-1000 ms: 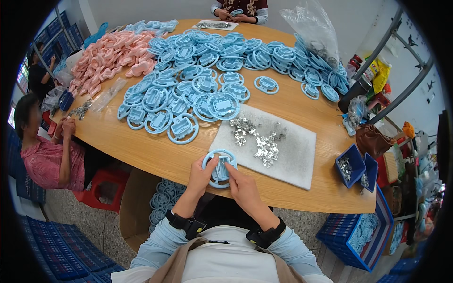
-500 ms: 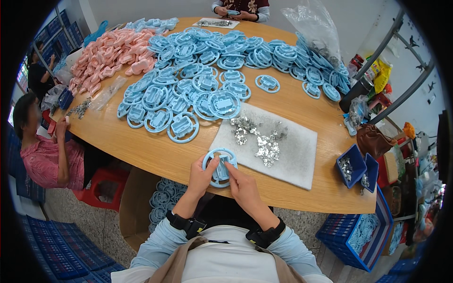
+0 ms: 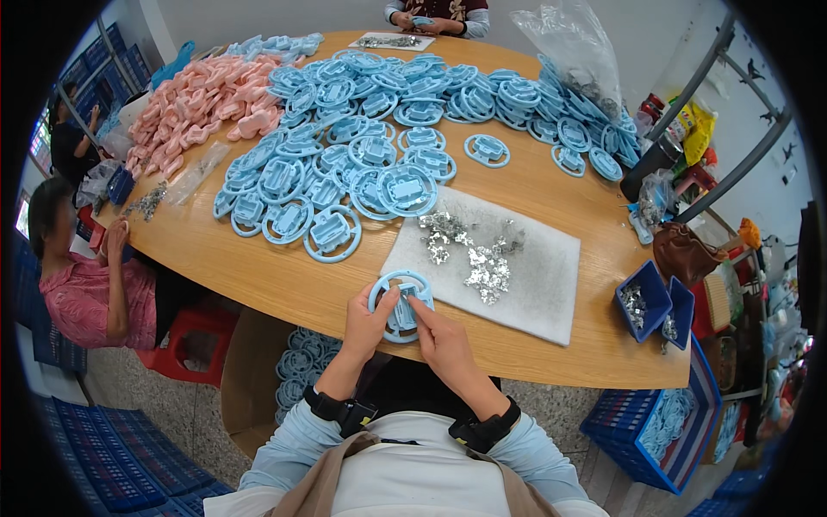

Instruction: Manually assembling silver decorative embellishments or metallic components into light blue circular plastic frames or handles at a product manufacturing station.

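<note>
Nr held blue pc [image 3: 402, 315], pad [image 3: 543, 284], metal bits [image 3: 488, 274]

Small assembly workshop.
Blue plastic rings [image 3: 375, 152] and pink parts [image 3: 202, 103] are heaped on a shared table [image 3: 517, 185]; blue crates [image 3: 121, 448] are ranged nearby.

Bright, even light over the table [image 3: 538, 194], shadows soft and faint! Metal bits [image 3: 488, 274] flash white glints on the pad [image 3: 543, 306], and the clear bag [image 3: 573, 52] shows a milky sheen. Dimmer under the tabletop. Left hand [image 3: 365, 320], right hand [image 3: 442, 334] and blue wheel [image 3: 401, 324] come up crisp. Far left, softer detail; crates [image 3: 108, 439] bow with the fisheye, black closing in at the rim.
</note>
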Demonstrator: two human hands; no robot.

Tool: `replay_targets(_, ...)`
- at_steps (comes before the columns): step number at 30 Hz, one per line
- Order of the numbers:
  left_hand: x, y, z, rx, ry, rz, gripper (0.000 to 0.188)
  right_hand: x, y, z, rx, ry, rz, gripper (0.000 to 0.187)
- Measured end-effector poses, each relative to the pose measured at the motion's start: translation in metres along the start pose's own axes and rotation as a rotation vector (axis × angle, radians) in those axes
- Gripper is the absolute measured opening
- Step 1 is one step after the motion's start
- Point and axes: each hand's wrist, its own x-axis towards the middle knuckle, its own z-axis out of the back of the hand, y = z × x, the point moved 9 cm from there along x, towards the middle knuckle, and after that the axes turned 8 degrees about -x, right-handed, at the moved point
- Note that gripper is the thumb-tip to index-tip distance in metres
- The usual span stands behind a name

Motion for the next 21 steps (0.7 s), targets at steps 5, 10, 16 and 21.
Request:
replay_targets(5, 0.0000, -0.0004, -0.0017, -0.004, 0.015, -0.014, 0.019, -0.0020, 0.0007, 0.0014, -0.052, -0.013, 0.027, 0.037)
replay_targets(10, -0.0006, -0.0012, -0.0011, 0.004, 0.015, -0.005, 0.019, -0.0032, 0.0075, 0.0056, -0.118, -0.033, 0.074, 0.037)
replay_targets(16, -0.0007, -0.0010, -0.0021, -0.006, 0.027, -0.011, 0.019, -0.0056, 0.0038, 0.0054, -0.064, -0.036, 0.079, 0.040)
replay_targets(21, -0.0006, 0.0001, -0.0015, -0.018, 0.029, -0.007, 0.020, -0.0065, 0.0051, 0.0074, -0.043, -0.064, 0.091, 0.042)
